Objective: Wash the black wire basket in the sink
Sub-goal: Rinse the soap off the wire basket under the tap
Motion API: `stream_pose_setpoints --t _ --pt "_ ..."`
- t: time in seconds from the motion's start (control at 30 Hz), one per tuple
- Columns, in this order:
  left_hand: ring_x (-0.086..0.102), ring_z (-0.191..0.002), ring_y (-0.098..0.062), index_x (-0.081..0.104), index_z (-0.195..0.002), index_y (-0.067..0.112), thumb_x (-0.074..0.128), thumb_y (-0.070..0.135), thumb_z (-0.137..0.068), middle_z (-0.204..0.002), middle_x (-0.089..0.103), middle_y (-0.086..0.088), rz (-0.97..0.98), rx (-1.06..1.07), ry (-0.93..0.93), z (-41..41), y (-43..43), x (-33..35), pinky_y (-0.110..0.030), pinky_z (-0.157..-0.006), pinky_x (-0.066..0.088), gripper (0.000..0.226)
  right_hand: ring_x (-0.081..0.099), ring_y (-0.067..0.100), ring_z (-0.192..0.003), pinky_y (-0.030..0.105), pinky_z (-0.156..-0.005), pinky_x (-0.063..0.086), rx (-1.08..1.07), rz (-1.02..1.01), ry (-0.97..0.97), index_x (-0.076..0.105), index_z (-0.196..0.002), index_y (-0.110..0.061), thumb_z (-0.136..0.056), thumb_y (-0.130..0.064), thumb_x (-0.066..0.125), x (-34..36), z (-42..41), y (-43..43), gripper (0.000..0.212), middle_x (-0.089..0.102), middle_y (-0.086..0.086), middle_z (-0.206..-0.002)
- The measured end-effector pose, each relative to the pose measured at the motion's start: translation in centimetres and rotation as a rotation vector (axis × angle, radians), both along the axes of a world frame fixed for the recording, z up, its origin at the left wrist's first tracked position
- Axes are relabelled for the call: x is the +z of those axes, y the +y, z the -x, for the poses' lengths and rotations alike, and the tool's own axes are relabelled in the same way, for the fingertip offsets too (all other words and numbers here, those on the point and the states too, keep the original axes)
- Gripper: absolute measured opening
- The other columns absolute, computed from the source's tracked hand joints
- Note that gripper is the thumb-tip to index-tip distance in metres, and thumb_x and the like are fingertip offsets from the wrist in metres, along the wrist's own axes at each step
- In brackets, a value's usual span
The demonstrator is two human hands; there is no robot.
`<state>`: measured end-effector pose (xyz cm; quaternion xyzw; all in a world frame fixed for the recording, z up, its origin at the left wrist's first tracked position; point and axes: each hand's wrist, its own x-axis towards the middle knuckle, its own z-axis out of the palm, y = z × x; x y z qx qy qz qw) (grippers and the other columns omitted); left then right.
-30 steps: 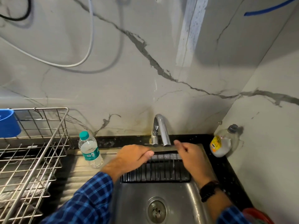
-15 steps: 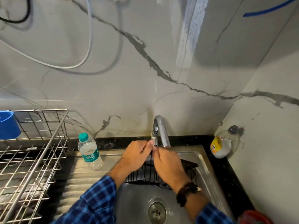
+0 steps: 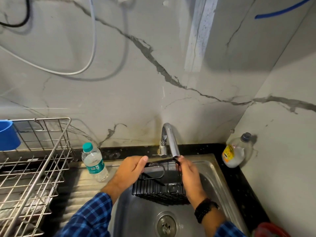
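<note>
The black wire basket (image 3: 159, 192) was inside the sink (image 3: 217, 182), up near the back, at about 12 o'clock from the drain (image 3: 166, 224). It was tipped, with its flat top bar and wire loop raised high and its mesh box hanging low. I think it was held this way so the top part sat right under the tap (image 3: 171, 141) and water could run down through the wires.

The left hand (image 3: 131, 170) was at 9 o'clock on the basket. Its fingers were curled round the left end of the top bar. The right hand (image 3: 189, 173) was at 3 o'clock, with its fingers closed on the right corner, just below the tap's mouth. Two hands kept the basket from swinging. I could not tell if water was running.

A clear water bottle (image 3: 94, 163) with a green cap stood at 9 o'clock from the sink, on the ribbed metal part. A big wire drying rack (image 3: 42, 159) sat further out that way, with a blue cup (image 3: 7, 135) on it. A soap bottle (image 3: 234, 154) stood in the corner at 2 o'clock on the black bench (image 3: 246, 190), near enough to reach for washing.
</note>
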<state>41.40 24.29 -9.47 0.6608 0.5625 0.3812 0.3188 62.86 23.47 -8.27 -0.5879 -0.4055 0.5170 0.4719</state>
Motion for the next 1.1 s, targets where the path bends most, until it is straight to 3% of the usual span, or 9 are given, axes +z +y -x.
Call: stream_pose_setpoints --t 0.13,0.2,0.3,0.4,0.5,0.67,0.87,1.0,1.1 --pt "0.068 -0.083 -0.024 0.066 -0.081 0.018 0.037 0.056 -0.103 -0.078 0.070 -0.001 0.193 0.019 -0.380 -1.1 1.2 0.2 -0.035 -0.087 0.054 0.053 0.058 0.030 -0.089 0.052 -0.093 0.047 -0.159 0.063 0.329 0.066 -0.088 -0.017 -0.079 -0.057 0.071 -2.2 -1.8 0.4 0.041 0.059 0.012 -0.088" --pt "0.059 -0.065 -0.024 0.056 -0.075 0.016 0.044 0.068 -0.093 -0.067 0.058 0.000 0.181 0.079 -0.392 -2.1 1.6 1.0 -0.037 -0.070 0.054 0.057 0.054 0.027 -0.073 0.046 -0.077 0.050 -0.122 0.072 0.476 0.065 -0.080 -0.017 -0.072 -0.058 0.078 -3.7 -2.7 0.9 0.043 0.054 0.010 -0.077" --pt "0.038 -0.050 -0.017 0.048 -0.069 0.013 0.044 0.051 -0.099 -0.057 0.039 -0.005 0.089 0.045 -0.326 -3.8 1.6 2.3 -0.025 -0.051 0.037 0.049 0.065 0.015 -0.063 0.032 -0.067 0.049 -0.034 0.167 0.520 0.069 -0.084 -0.012 -0.084 -0.046 0.069 -1.1 -3.3 0.9 0.033 0.066 0.006 -0.075" --pt "0.036 -0.052 -0.013 0.046 -0.066 0.021 0.042 0.040 -0.104 -0.059 0.038 0.000 0.080 -0.044 -0.143 -5.0 1.4 2.5 -0.021 -0.050 0.033 0.043 0.069 0.010 -0.082 0.032 -0.079 0.049 0.131 0.007 -0.042 0.075 -0.086 -0.016 -0.102 -0.038 0.048 1.5 -4.0 0.8 0.039 0.074 0.003 -0.086" --pt "0.041 -0.048 -0.003 0.049 -0.062 0.025 0.041 0.034 -0.106 -0.057 0.044 0.011 0.039 -0.118 0.037 -6.8 1.2 2.9 -0.017 -0.052 0.033 0.045 0.059 0.005 -0.059 0.017 -0.056 0.045 0.374 -0.179 -0.748 0.071 -0.090 -0.023 -0.105 -0.039 0.042 3.1 -2.6 0.3 0.036 0.066 -0.001 -0.072" --pt "0.057 -0.057 -0.005 0.063 -0.082 0.020 0.037 0.037 -0.107 -0.067 0.060 0.005 0.053 -0.129 -0.003 -6.3 0.8 2.7 -0.018 -0.054 0.045 0.040 0.056 0.012 -0.060 0.027 -0.058 0.045 0.161 -0.169 -0.521 0.065 -0.080 -0.021 -0.103 -0.038 0.044 2.4 -0.1 -0.1 0.036 0.059 -0.004 -0.066" --pt "0.055 -0.062 -0.003 0.053 -0.075 0.030 0.015 0.062 -0.096 -0.070 0.060 0.007 0.045 -0.109 0.555 1.1 0.9 -0.3 -0.012 -0.057 0.038 0.053 0.063 0.021 -0.093 0.038 -0.086 0.045 -0.182 0.028 0.038 0.065 -0.099 -0.012 -0.100 -0.041 0.053 0.3 -2.6 -0.5 0.031 0.068 0.009 -0.096" --pt "0.046 -0.052 -0.006 0.043 -0.062 0.028 0.027 0.062 -0.095 -0.056 0.045 0.011 -0.014 -0.065 0.374 3.6 1.4 0.2 -0.017 -0.053 0.035 0.051 0.058 0.018 -0.075 0.037 -0.078 0.048 -0.236 0.050 0.212 0.059 -0.083 -0.020 -0.092 -0.050 0.058 -1.7 -4.3 0.6 0.031 0.058 0.005 -0.080" --pt "0.034 -0.048 -0.007 0.034 -0.058 0.025 0.042 0.048 -0.101 -0.052 0.034 0.011 0.002 -0.021 0.265 2.9 2.1 1.0 -0.024 -0.051 0.030 0.050 0.052 0.023 -0.066 0.039 -0.071 0.044 -0.211 0.061 0.089 0.056 -0.071 -0.021 -0.092 -0.055 0.051 -3.0 -5.1 1.5 0.040 0.054 0.003 -0.067"
